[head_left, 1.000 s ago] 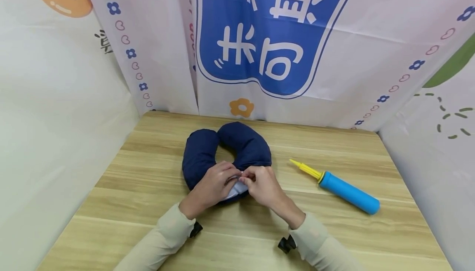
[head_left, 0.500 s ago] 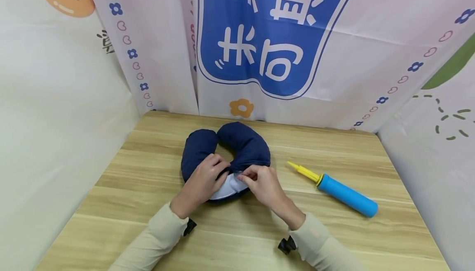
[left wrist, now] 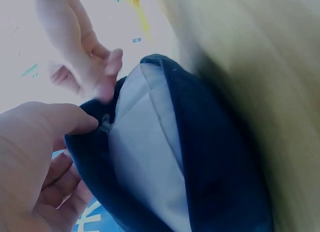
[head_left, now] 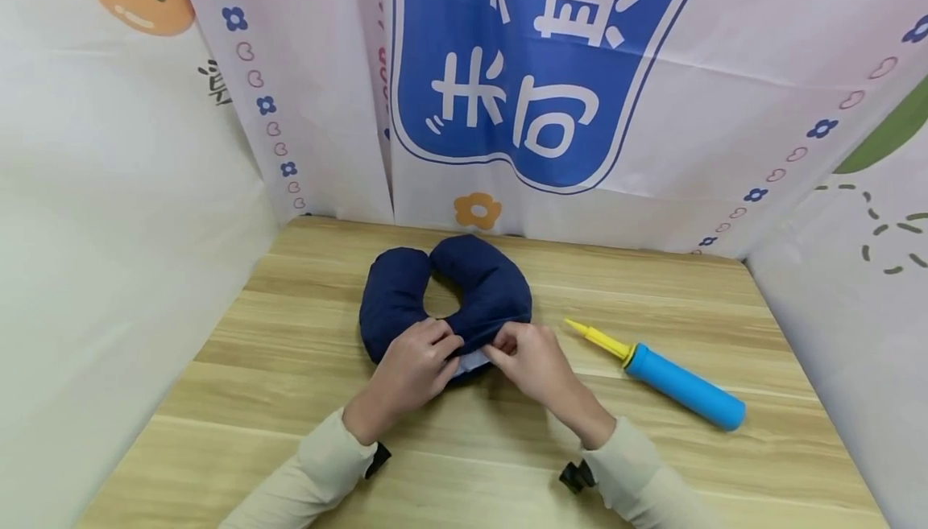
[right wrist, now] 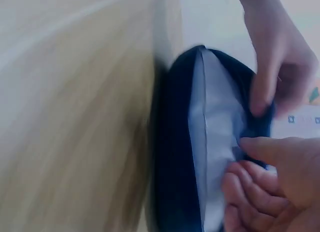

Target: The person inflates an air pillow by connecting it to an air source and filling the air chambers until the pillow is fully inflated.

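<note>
A navy U-shaped neck pillow [head_left: 482,271] lies on the table, its curved end toward me. Along that near end its cover gapes open, and a pale inner layer [left wrist: 145,137] shows between the navy edges; a zip runs down one edge. My left hand [head_left: 413,360] pinches the upper edge of the cover between thumb and fingers. Close by on the right, my right hand [head_left: 532,360] has thumb and fingers curled at the same edge, beside the pale layer [right wrist: 215,117]. The right fingertips partly hide what they pinch.
A blue hand pump [head_left: 685,388] with a yellow nozzle lies to the right of the pillow, nozzle pointing to the back left. The wooden table [head_left: 290,336] is bordered by printed cloth walls [head_left: 652,215] at the back and sides.
The left hand shifted left off the opening, then came back to the cover edge. More pale layer showed half a second ago; the navy edge now covers part of it.
</note>
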